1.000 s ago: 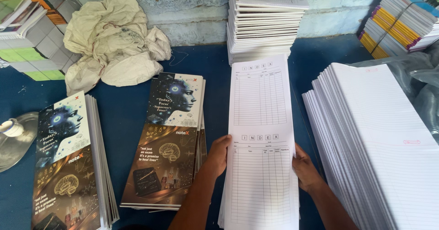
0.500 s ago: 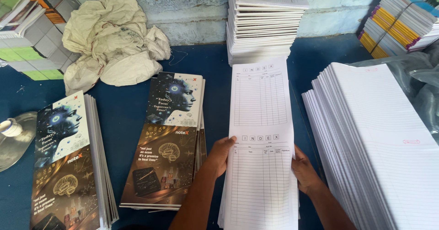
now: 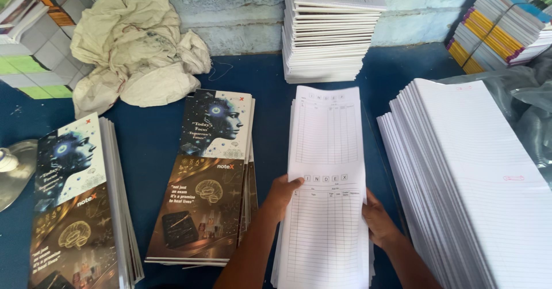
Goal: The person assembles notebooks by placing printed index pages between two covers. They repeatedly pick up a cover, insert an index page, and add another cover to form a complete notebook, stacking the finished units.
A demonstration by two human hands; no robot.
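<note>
- Left hand [image 3: 282,194] is gripping the left edge of the ruled-sheet stack [image 3: 328,151], fingers curled over it.
- Right hand [image 3: 376,220] is clasping the right edge.
- Stack is lying at 6 o'clock; printed covers [image 3: 210,180] at 9 o'clock.

A tall stack of white printed table sheets [image 3: 326,180] lies flat on blue tabletop.

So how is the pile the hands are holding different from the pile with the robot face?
The stack of index sheets is white with printed tables; the stack of printed covers is dark and colourful. The left hand and right hand grip the sheets; nobody touches the covers. Both are long, narrow piles on the blue table.
</note>
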